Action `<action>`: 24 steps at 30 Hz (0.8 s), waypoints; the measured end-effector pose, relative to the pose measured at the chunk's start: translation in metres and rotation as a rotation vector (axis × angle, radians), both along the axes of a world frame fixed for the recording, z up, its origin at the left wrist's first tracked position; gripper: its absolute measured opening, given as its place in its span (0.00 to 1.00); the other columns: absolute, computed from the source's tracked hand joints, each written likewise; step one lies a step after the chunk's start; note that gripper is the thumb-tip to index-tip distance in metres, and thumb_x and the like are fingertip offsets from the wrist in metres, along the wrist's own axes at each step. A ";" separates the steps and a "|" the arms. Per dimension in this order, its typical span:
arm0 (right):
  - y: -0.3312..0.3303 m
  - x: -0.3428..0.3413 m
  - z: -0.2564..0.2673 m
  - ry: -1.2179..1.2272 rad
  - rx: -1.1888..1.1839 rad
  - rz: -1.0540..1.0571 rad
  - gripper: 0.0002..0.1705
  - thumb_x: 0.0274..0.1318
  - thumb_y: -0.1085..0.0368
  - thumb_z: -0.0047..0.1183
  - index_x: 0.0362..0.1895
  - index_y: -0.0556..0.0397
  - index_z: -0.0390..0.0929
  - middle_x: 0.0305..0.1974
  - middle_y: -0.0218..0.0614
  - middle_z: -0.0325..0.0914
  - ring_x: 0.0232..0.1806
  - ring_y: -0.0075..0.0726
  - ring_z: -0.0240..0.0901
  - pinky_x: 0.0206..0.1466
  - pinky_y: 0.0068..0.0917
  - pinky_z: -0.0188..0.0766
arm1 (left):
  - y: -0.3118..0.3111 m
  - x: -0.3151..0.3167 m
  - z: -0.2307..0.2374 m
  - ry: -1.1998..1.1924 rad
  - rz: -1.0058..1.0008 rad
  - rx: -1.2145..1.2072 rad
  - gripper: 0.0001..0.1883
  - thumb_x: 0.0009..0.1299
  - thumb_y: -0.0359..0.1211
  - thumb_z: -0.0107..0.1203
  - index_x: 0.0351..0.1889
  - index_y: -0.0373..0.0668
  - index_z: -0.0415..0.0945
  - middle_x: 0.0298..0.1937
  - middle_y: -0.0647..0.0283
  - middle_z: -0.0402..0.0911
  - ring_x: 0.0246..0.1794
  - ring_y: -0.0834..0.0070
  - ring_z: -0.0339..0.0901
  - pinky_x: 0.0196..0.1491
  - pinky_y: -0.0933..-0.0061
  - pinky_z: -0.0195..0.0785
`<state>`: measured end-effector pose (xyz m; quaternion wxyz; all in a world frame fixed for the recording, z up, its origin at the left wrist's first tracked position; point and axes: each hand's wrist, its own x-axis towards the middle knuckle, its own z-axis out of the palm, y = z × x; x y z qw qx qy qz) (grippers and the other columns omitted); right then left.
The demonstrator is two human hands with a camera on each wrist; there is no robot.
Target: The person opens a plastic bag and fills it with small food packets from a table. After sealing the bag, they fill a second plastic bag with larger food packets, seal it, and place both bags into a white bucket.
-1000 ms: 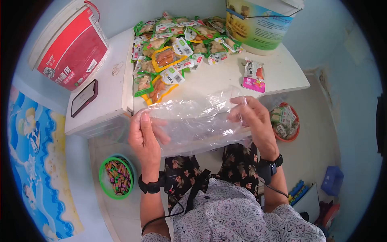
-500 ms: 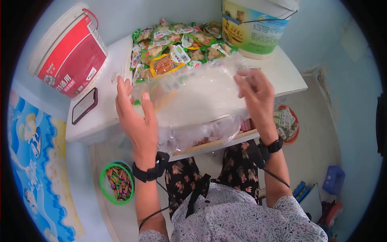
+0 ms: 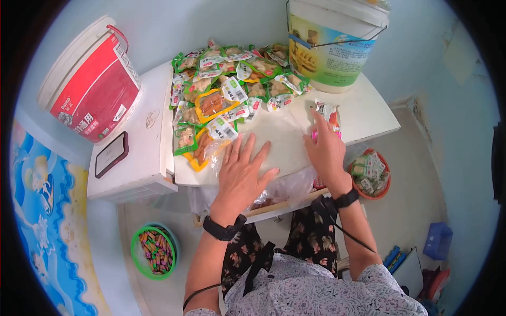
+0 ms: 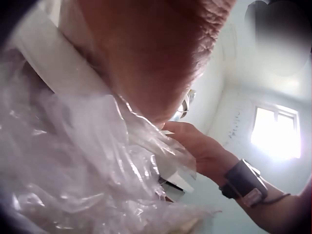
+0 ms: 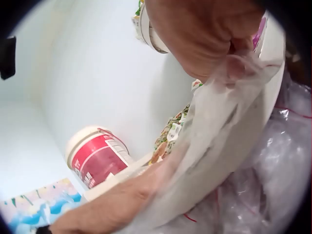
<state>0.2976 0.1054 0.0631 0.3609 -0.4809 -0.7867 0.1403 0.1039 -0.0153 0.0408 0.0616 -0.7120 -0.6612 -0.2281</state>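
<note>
A clear plastic bag (image 3: pixel 282 139) lies flattened on the white tabletop, in front of the snack packets (image 3: pixel 226 68). My left hand (image 3: pixel 240 179) rests on its left part, fingers spread, beside two yellow-edged packets (image 3: pixel 203 147). At the bag's right side is my right hand (image 3: pixel 328 152), partly over a pink-and-white packet (image 3: pixel 331 113). The right wrist view shows the right hand (image 5: pixel 209 39) pinching the plastic (image 5: pixel 209 122). In the left wrist view, the left palm (image 4: pixel 141 58) is close above crumpled plastic (image 4: pixel 83 151); its fingertips are hidden.
An open drawer (image 3: pixel 263 213) below the table edge holds more clear plastic. Buckets stand at left (image 3: pixel 100 89) and back right (image 3: pixel 332 52). A phone (image 3: pixel 112 154) lies at left. Floor baskets, green (image 3: pixel 134 263) and orange (image 3: pixel 377 196), hold small packets.
Both hands have brought the raised bag down onto the tabletop. The left hand has moved right and spread over it; the right hand has come lower, beside the pink-and-white packet.
</note>
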 end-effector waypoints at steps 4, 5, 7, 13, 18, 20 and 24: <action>-0.023 -0.013 0.013 0.035 0.290 0.263 0.31 0.61 0.64 0.61 0.69 0.50 0.72 0.61 0.45 0.78 0.64 0.51 0.74 0.61 0.42 0.74 | 0.003 0.001 -0.006 0.041 0.007 0.032 0.32 0.74 0.55 0.57 0.73 0.54 0.74 0.79 0.51 0.65 0.81 0.42 0.54 0.81 0.44 0.45; -0.030 -0.018 0.014 0.051 0.291 0.371 0.30 0.62 0.62 0.60 0.69 0.49 0.72 0.64 0.45 0.75 0.68 0.50 0.71 0.65 0.42 0.73 | 0.003 0.002 -0.008 0.049 0.008 0.020 0.33 0.73 0.55 0.57 0.73 0.54 0.74 0.79 0.51 0.64 0.81 0.42 0.54 0.81 0.45 0.44; -0.035 -0.027 -0.005 -0.061 0.278 0.448 0.28 0.64 0.60 0.59 0.67 0.50 0.75 0.65 0.43 0.76 0.70 0.50 0.70 0.68 0.42 0.70 | 0.004 -0.001 -0.010 0.066 0.010 0.008 0.34 0.72 0.55 0.59 0.73 0.54 0.74 0.80 0.52 0.63 0.81 0.43 0.54 0.81 0.45 0.44; -0.007 -0.006 -0.031 -0.181 0.204 0.440 0.21 0.65 0.61 0.58 0.60 0.52 0.80 0.65 0.39 0.77 0.70 0.47 0.71 0.70 0.42 0.70 | -0.005 -0.011 0.003 0.010 -0.013 -0.072 0.39 0.70 0.56 0.60 0.76 0.49 0.70 0.80 0.51 0.63 0.82 0.50 0.55 0.82 0.50 0.44; 0.010 0.026 -0.025 0.139 0.082 0.153 0.17 0.61 0.62 0.62 0.53 0.52 0.82 0.56 0.41 0.82 0.63 0.47 0.75 0.59 0.41 0.76 | -0.004 -0.014 0.004 0.027 -0.048 -0.058 0.39 0.71 0.57 0.60 0.75 0.45 0.70 0.80 0.49 0.63 0.81 0.49 0.55 0.81 0.49 0.45; 0.012 0.042 -0.012 0.107 0.127 -0.079 0.17 0.59 0.61 0.65 0.51 0.53 0.82 0.53 0.41 0.83 0.61 0.49 0.76 0.56 0.40 0.77 | -0.005 -0.015 0.001 0.017 -0.053 -0.051 0.39 0.71 0.57 0.59 0.75 0.45 0.70 0.79 0.49 0.63 0.81 0.48 0.55 0.81 0.48 0.45; 0.045 0.070 -0.014 -0.201 0.274 -0.315 0.30 0.57 0.47 0.67 0.50 0.60 0.81 0.61 0.54 0.79 0.69 0.60 0.68 0.64 0.51 0.70 | -0.004 -0.015 0.000 0.007 -0.074 -0.052 0.38 0.72 0.57 0.58 0.75 0.45 0.70 0.79 0.47 0.64 0.81 0.47 0.54 0.81 0.47 0.44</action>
